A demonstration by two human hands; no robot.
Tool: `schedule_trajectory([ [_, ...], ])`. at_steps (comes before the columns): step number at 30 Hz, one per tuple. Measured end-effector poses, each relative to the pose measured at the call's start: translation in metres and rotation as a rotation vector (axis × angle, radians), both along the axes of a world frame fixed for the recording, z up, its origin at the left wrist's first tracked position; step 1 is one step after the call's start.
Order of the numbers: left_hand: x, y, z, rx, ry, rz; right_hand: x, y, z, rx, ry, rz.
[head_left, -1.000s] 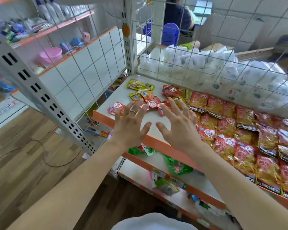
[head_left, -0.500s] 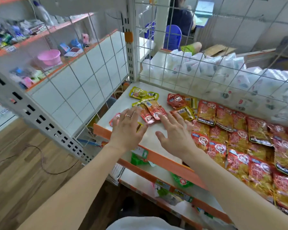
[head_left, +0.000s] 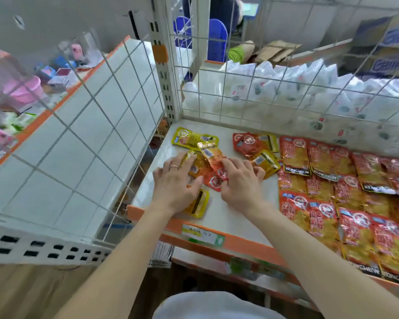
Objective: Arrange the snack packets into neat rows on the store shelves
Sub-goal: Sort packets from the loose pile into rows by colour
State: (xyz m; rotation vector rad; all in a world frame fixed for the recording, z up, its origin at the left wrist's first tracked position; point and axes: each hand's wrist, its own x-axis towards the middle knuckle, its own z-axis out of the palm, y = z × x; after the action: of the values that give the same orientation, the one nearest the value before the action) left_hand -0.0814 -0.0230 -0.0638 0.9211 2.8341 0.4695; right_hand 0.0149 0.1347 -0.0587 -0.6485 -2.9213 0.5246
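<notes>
Since one yellow packet (head_left: 199, 202) lies just behind the orange shelf edge (head_left: 240, 244), half under your left wrist, note risk one: drawing that arm back could drag it over the edge and down. That is a judgement only.

Risk two: the film looks slick and the loose packets (head_left: 207, 162) overlap. A sideways sweep may fan them out rather than square them, or shove them into the tidy red rows (head_left: 332, 180) along the edge to the right.

Left grip (head_left: 175, 183): wide, fingers straight and spread, pressing flat on the heap's left side.

Right grip (head_left: 240, 183): narrow, fingers curled, thumb and forefinger pinching the loose packets at their right side.

The heap sits between your two grips, touching both, about midway back from the edge.

Farther back from the edge, all untouched:
- a single yellow one (head_left: 266, 163), just beside your right knuckles
- one red packet (head_left: 247, 143)
- a yellow pair (head_left: 189, 138)

Farthest from the edge stands the wire mesh (head_left: 286, 88).
</notes>
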Motion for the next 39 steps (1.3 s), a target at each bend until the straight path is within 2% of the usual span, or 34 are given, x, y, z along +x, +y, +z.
schedule_trajectory([
  [4,0.0,0.004,-0.006,0.003,0.105,-0.013,-0.004,0.003,-0.007,0.002,0.176,-0.036],
  [8,0.006,0.001,-0.005,0.26,0.148,-0.015,0.002,0.014,0.0,0.032,0.443,-0.057],
  [11,0.007,0.003,0.005,0.422,0.189,-0.068,0.003,0.023,0.018,0.028,0.51,0.13],
  [13,0.006,0.007,0.009,0.49,0.274,-0.187,0.001,0.028,0.03,-0.014,0.503,0.301],
  [14,0.006,0.008,0.009,0.558,0.26,-0.237,-0.001,0.028,0.037,-0.061,0.495,0.356],
  [16,0.011,0.005,0.013,0.698,0.059,-0.191,-0.005,0.027,0.048,-0.182,0.504,0.36],
  [18,0.017,-0.004,0.011,0.788,-0.212,0.028,-0.013,0.026,0.051,-0.34,0.499,0.227],
  [20,0.023,-0.015,0.011,0.875,-0.346,0.152,-0.027,0.025,0.044,-0.395,0.427,0.108],
  [23,0.027,-0.025,0.02,1.091,-0.566,0.275,-0.051,0.021,0.024,-0.269,0.22,0.084],
  [25,0.026,-0.029,0.022,1.15,-0.627,0.315,-0.066,0.017,0.017,-0.218,0.156,0.067],
  [28,0.025,-0.03,0.023,1.144,-0.658,0.34,-0.089,0.01,0.018,-0.149,0.126,0.056],
  [32,0.023,-0.03,0.023,1.091,-0.618,0.343,-0.119,0.005,0.019,-0.008,-0.112,0.139],
  [34,0.022,-0.031,0.022,1.064,-0.614,0.331,-0.125,0.005,0.021,0.087,-0.173,0.184],
  [37,0.023,-0.031,0.022,1.045,-0.617,0.316,-0.123,-0.001,0.021,0.401,-0.152,0.358],
  [39,0.023,-0.031,0.021,1.029,-0.609,0.312,-0.122,0.001,0.024,0.417,-0.114,0.384],
])
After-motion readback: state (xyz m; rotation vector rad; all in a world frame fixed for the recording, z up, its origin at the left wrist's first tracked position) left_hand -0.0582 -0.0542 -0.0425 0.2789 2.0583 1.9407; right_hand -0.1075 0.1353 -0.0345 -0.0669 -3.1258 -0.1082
